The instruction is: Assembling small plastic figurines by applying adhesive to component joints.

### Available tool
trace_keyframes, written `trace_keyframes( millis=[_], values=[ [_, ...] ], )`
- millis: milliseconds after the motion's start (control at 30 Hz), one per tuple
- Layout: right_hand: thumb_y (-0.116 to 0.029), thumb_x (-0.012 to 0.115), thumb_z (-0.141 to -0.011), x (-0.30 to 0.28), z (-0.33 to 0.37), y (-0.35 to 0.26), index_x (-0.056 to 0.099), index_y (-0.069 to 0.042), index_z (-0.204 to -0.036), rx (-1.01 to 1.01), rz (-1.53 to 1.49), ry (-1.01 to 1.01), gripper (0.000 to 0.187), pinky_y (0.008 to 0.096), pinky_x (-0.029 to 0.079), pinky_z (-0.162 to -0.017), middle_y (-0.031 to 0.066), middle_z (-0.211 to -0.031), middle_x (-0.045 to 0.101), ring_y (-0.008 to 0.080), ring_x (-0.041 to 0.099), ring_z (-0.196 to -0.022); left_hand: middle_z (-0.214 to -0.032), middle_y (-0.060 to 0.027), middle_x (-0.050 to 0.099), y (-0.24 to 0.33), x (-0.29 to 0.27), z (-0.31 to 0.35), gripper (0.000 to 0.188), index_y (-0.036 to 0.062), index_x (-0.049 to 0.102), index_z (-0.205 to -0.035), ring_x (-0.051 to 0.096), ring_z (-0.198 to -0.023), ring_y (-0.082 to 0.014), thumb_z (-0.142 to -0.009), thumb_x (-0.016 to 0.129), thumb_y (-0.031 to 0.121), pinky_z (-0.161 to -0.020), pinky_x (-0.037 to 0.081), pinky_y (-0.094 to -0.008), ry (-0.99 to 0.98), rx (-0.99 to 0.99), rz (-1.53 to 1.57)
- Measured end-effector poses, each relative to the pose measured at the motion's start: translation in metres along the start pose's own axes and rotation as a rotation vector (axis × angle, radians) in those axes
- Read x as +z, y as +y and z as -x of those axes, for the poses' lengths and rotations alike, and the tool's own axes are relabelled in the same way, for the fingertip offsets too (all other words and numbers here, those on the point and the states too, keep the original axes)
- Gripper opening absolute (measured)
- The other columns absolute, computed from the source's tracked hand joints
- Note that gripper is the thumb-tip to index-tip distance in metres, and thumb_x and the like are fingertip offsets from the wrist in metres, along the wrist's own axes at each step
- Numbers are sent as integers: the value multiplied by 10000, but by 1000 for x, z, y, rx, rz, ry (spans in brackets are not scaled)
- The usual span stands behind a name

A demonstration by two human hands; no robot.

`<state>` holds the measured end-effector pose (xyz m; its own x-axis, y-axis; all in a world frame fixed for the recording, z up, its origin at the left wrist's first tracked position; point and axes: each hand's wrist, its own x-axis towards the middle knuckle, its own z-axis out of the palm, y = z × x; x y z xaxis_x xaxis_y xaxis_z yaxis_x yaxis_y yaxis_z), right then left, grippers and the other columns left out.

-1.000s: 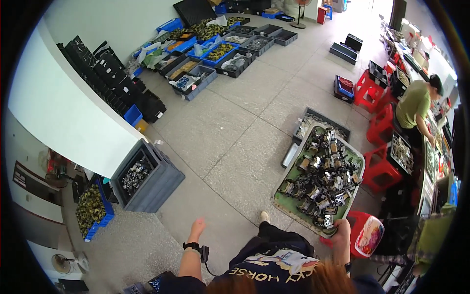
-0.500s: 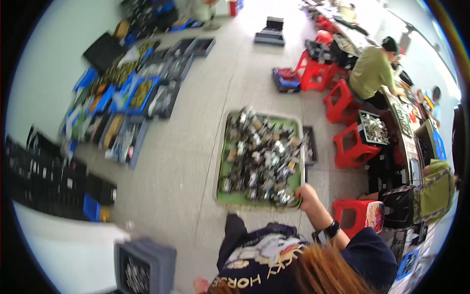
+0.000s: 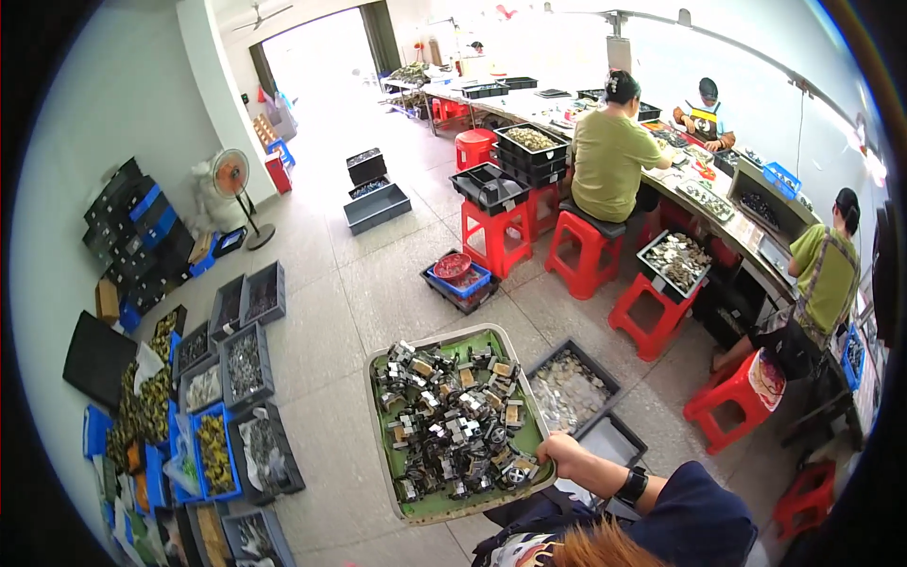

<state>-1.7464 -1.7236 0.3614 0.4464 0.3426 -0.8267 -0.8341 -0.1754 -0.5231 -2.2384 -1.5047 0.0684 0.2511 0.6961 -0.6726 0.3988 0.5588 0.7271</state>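
Observation:
In front of me is a green tray (image 3: 389, 503) with a pale rim, held up above the floor and slightly tilted. My right hand (image 3: 559, 455) is closed on its near right corner, fingers curled over the rim. A heap of small silver and black metal pieces (image 3: 453, 416) fills it, some with tan blocks and wheel-like discs. A dark band circles my right wrist. My left hand is outside the picture, so what it touches is hidden.
Dark bins (image 3: 572, 383) lie right of the tray; grey and blue bins (image 3: 248, 364) line the left. Red stools (image 3: 576, 253) edge a long workbench (image 3: 718, 203) where several people sit. A standing fan (image 3: 231, 180) and grey crate (image 3: 378, 208) are farther ahead.
My view has lifted and turned, showing more of the room ahead. The tray now appears lower in the picture, still gripped by my right hand. A low stack of grey crates has left the view.

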Motion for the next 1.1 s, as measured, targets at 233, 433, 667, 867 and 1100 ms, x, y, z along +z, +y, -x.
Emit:
trace_keyframes(
  millis=[233,433,667,867,1100],
  values=[
    [128,442,-492,130,-117,-101,510,32,-691,-25,-20,56,231,324,346,-415,55,-632,452,193,423,-538,-666,-27,426,137,-14,-170,38,68,436,-793,412,-540,-123,-782,459,96,-446,339,-258,-24,7,-85],
    [145,438,-482,238,-237,-172,506,50,-674,4,-153,103,225,314,341,-401,66,-624,453,200,440,-504,-707,-37,469,264,4,-353,94,48,467,-849,453,-568,-130,-789,473,121,-465,373,-254,-39,73,-118],
    [141,445,-471,337,-373,-248,496,26,-592,-53,-281,186,174,340,365,-398,59,-575,433,199,431,-464,-756,-50,519,458,48,-561,171,25,504,-914,501,-600,-137,-798,490,149,-487,414,-249,-91,148,-183],
    [131,430,-482,397,-482,-353,512,52,-677,-134,-368,250,225,348,410,-452,101,-642,484,250,488,-531,-830,-37,536,697,202,-669,244,40,510,-1029,534,-670,-108,-809,508,145,-562,426,-232,-182,241,-316],
    [124,406,-467,441,-642,-497,510,80,-741,-164,-428,312,297,402,455,-541,117,-691,493,285,514,-592,-991,-58,536,837,348,-799,286,36,473,-1097,547,-822,-137,-833,483,145,-692,436,-238,-374,166,-301]
  ],
)
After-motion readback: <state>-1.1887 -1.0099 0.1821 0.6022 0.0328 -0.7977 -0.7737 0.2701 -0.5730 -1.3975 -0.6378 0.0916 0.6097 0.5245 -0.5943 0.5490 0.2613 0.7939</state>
